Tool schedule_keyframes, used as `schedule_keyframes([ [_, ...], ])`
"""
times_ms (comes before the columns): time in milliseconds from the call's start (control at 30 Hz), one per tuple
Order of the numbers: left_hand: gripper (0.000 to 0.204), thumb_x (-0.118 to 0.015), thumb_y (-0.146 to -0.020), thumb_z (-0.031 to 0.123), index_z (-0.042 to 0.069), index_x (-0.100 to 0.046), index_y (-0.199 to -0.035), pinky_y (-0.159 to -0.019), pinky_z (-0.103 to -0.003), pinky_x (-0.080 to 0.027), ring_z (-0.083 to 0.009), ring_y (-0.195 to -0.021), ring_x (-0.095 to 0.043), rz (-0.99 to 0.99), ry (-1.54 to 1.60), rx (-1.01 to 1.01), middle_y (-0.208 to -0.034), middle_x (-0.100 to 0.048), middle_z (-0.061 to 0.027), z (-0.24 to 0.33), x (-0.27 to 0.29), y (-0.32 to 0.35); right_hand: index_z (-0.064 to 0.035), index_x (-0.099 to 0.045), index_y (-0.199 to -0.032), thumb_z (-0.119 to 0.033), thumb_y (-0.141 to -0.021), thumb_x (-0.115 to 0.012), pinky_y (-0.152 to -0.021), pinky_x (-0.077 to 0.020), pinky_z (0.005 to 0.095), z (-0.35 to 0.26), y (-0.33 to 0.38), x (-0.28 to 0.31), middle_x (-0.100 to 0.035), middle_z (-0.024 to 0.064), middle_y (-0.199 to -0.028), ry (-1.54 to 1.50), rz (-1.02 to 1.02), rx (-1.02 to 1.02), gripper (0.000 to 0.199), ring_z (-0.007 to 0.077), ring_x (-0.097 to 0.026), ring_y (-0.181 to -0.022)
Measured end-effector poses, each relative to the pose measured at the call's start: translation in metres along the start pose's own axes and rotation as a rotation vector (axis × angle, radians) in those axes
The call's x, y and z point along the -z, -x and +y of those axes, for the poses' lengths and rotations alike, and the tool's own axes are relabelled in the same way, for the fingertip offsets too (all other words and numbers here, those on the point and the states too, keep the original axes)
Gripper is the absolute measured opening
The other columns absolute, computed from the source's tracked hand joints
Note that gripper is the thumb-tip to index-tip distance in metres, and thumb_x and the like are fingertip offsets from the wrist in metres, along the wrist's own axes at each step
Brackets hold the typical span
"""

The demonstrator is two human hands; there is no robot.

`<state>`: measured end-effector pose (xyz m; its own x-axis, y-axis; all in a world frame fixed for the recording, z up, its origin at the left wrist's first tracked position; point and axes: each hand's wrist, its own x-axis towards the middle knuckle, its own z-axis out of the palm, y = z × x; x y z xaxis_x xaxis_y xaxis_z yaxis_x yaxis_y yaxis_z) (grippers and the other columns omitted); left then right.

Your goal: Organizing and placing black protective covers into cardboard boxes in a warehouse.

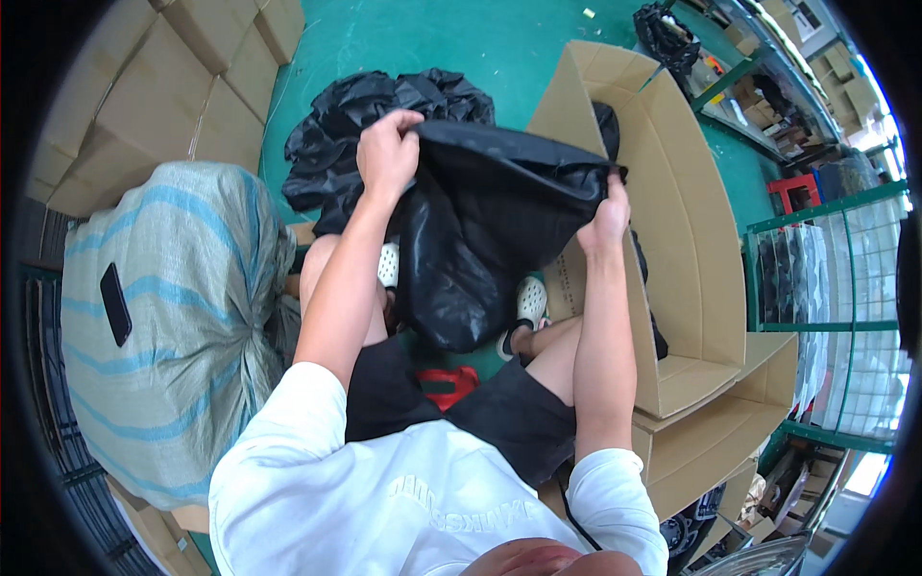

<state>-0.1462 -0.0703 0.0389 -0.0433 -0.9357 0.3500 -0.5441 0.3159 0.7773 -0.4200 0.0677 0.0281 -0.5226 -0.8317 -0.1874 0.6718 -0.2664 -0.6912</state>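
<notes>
A glossy black sheet of pliable material, perhaps a bag or cover (pixel 471 240), hangs stretched between my two hands above my feet. My left hand (pixel 388 154) pinches its upper left corner with closed fingers. At its right corner my right hand (pixel 608 213) grips the edge, close beside the open cardboard box (pixel 691 221). The sheet's lower part droops in a rounded fold between my knees. Beyond my left hand a heap of similar black material (pixel 336 125) lies crumpled on the green floor. Some black material also shows inside the box.
On my left stands a bulging woven sack (pixel 163 384) with blue stripes, a phone (pixel 116 304) resting on it. Stacked cartons (pixel 154 96) rise behind it. A red stool (pixel 795 194) and green wire racks (pixel 826 326) stand at the right. Something red (pixel 448 387) lies between my legs.
</notes>
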Motion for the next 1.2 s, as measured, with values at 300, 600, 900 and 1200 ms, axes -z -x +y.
schedule_keyframes([
  [300, 0.015, -0.063, -0.087, 0.007, 0.002, -0.069, -0.099, -0.069, -0.028, -0.05, -0.0148, -0.074, -0.067, 0.06, 0.273, 0.002, -0.083, -0.071, -0.0085, -0.016, 0.008, -0.009, 0.0018, -0.055, -0.116, -0.019, -0.103, -0.046, -0.091, -0.0518, 0.0369, -0.009, 0.018, -0.004, -0.065, 0.0115, -0.112, 0.287, -0.009, 0.267, 0.026, 0.024, -0.064, -0.102],
  [600, 0.012, -0.063, -0.085, 0.005, 0.002, -0.067, -0.095, -0.071, -0.034, -0.05, -0.0257, -0.078, -0.065, -0.052, 0.107, -0.252, -0.088, -0.068, -0.0122, -0.018, 0.025, 0.018, 0.0015, -0.055, -0.12, -0.017, -0.103, -0.046, -0.095, -0.05, 0.0375, -0.009, 0.053, -0.006, -0.064, 0.0111, -0.116, 0.069, -0.071, 0.293, 0.027, 0.0238, -0.062, -0.108],
  [900, 0.033, -0.058, -0.09, 0.03, 0.0, -0.061, -0.102, -0.064, -0.038, -0.05, -0.0253, -0.076, -0.065, -0.407, 0.516, 0.576, -0.094, -0.068, -0.0144, -0.118, -0.052, 0.138, 0.0033, -0.063, -0.103, 0.004, -0.088, -0.054, -0.083, -0.0462, 0.0239, 0.033, 0.141, -0.03, -0.065, 0.0031, -0.097, 0.605, -0.492, 0.107, 0.018, 0.0113, -0.06, -0.091],
  [1200, 0.044, -0.037, -0.097, 0.037, 0.007, -0.057, -0.123, -0.08, -0.036, -0.048, -0.0211, -0.092, -0.067, -0.719, 0.628, 1.096, -0.109, -0.069, -0.0082, -0.12, -0.052, 0.232, 0.002, -0.064, -0.091, 0.002, -0.079, -0.06, -0.076, -0.0449, 0.0218, 0.03, 0.115, -0.01, -0.063, -0.0004, -0.085, 0.605, -0.458, 0.164, 0.012, 0.0079, -0.057, -0.08],
])
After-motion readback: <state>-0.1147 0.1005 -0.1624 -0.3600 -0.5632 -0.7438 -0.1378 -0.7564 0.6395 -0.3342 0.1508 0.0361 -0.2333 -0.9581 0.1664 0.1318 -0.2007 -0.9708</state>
